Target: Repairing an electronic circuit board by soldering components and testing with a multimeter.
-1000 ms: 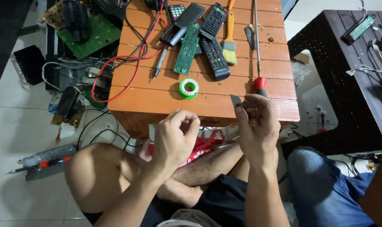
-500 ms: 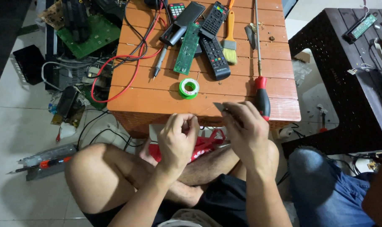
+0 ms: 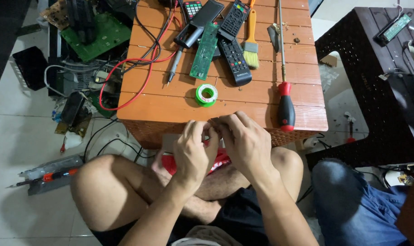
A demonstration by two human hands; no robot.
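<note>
**Small-part handling at the near table edge**

At the 6 o'clock edge of the orange table (image 3: 179, 105), the left hand (image 3: 194, 152) and the right hand (image 3: 244, 145) meet fingertip to fingertip. Both are pinched around a small dark part (image 3: 214, 121), of which only a sliver shows above the fingers; its kind cannot be told. The part sits between the two hands, just off the table edge and above a red item (image 3: 170, 162) lying in the person's lap.

On the tabletop, a green solder spool (image 3: 206, 94) lies at 12 o'clock from the hands, near but not touching. A red-handled screwdriver (image 3: 285, 105) lies at 2 o'clock, its shaft running away from the person. Farther off at 12 o'clock lie a green circuit strip (image 3: 204, 51), a black remote control (image 3: 234, 60) and a yellow brush (image 3: 251, 42).

Judged step: close two-handed work on the part, mid-operation. The next move likely calls for fine, steady fingertip control; a slip could drop the part into the lap.
</note>
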